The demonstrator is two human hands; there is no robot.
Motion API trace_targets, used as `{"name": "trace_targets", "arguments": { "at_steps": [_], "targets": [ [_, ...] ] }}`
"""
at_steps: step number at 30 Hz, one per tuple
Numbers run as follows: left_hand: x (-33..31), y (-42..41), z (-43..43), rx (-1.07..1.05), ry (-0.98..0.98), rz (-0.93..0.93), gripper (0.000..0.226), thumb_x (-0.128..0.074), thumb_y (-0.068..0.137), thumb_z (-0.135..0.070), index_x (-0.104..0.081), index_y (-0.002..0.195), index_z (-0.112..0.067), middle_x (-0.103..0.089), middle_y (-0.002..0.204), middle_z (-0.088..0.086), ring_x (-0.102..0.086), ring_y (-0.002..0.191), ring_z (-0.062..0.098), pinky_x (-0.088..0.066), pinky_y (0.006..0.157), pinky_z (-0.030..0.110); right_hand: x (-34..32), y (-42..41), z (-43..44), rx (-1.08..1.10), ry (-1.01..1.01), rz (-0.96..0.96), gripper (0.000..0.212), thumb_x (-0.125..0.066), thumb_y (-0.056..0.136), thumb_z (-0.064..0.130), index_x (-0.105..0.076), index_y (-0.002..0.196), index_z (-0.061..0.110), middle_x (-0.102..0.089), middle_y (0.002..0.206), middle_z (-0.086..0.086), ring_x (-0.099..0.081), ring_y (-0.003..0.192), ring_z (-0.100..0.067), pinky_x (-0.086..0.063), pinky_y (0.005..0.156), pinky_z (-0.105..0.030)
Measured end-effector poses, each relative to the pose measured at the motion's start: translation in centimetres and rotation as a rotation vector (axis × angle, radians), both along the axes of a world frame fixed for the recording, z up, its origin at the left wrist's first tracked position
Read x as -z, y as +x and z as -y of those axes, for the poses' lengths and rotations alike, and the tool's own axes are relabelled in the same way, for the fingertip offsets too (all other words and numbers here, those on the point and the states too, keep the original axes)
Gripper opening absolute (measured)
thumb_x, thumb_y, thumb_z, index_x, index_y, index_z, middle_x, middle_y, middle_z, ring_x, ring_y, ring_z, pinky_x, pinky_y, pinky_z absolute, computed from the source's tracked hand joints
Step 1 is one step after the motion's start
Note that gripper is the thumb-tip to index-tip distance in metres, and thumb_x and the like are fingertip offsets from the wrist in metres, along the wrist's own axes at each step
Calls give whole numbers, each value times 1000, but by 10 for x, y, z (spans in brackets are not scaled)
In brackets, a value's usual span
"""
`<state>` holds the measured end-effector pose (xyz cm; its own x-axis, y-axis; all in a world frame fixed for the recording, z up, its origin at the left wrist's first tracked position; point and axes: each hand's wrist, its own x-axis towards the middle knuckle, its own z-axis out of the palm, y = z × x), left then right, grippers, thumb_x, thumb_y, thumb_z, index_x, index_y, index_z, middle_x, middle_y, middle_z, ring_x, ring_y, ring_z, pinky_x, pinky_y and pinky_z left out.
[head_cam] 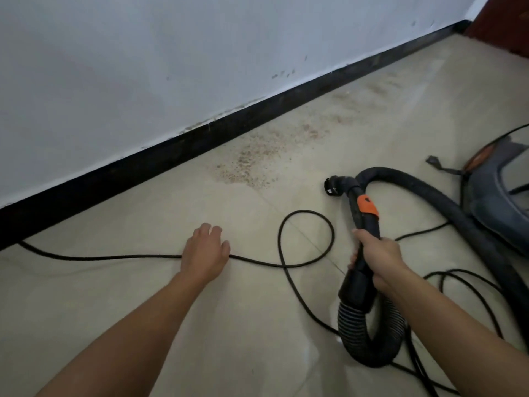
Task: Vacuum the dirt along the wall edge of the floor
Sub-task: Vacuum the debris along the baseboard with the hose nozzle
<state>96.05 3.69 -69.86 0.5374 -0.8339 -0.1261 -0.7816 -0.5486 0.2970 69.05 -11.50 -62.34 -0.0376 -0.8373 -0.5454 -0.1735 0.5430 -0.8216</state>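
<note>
The right hand [378, 256] has its fingers wrapped round the stiff hose handle [361, 233], the sensible hold; its nozzle [333, 187] lies just short of the dirt [252, 164] along the floor's wall edge; the left hand [204, 253], fingers loosely spread, rests over the limp power cord [307, 242].

The wall [143, 53] was pale blue-white, its skirting [200, 141] black. Brown speckled dirt [252, 164] marked the beige floor [143, 296] at twelve o'clock. The black hose [357, 282] carried an orange band [367, 207].
</note>
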Motion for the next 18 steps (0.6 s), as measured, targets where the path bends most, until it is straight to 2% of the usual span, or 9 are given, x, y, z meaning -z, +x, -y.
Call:
{"name": "trace_targets", "arguments": {
  "at_steps": [3, 5, 8, 10, 13, 18],
  "targets": [
    [9, 14, 15, -25, 58, -11, 43, -42, 98, -33, -47, 131, -6, -43, 136, 16, -41, 123, 32, -39, 99, 42, 3, 18, 18, 44, -8, -2, 20, -68, 90, 17, -56, 100, 5, -53, 56, -9, -49, 35, -17, -49, 41, -27],
    [17, 24, 18, -42, 106, -1, 47, -40, 99, -36, -43, 134, -5, -37, 142, 19, -35, 130, 33, -36, 104, 44, 1, 24, 26, 8, -17, -10, 17, -67, 91, 17, -55, 97, 6, -52, 58, -9, -49, 37, -18, -48, 44, -29],
    [32, 25, 12, -29, 170, 67, 58, -27, 102, -41, -21, 150, -8, -12, 159, 19, -10, 146, 32, -16, 117, 43, 1, 17, 16, -180, -25, -77, 16, -68, 90, 18, -55, 89, 7, -52, 54, -9, -49, 39, -19, -47, 47, -33],
    [42, 19, 3, -31, 143, 98, 62, -17, 102, -43, -7, 154, -12, -1, 162, 16, 1, 149, 29, -4, 120, 42, 4, 4, -4, -332, -57, -124, 17, -68, 88, 17, -55, 84, 7, -51, 51, -9, -49, 39, -21, -45, 44, -32],
    [50, 19, -3, -19, 113, 133, 62, -18, 101, -44, -7, 155, -15, 0, 162, 14, 2, 149, 27, -2, 121, 41, 8, -24, -41, -481, -149, -255, 18, -69, 87, 19, -54, 82, 10, -54, 50, -5, -50, 40, -21, -42, 41, -30],
    [49, 24, -16, 46, 149, 157, 61, -16, 102, -43, -4, 155, -17, 4, 162, 12, 6, 150, 25, 0, 121, 40, -2, -66, -81, -527, -163, -346, 23, -71, 85, 18, -52, 78, 7, -55, 48, -8, -51, 39, -21, -42, 38, -27]
  ]
}}
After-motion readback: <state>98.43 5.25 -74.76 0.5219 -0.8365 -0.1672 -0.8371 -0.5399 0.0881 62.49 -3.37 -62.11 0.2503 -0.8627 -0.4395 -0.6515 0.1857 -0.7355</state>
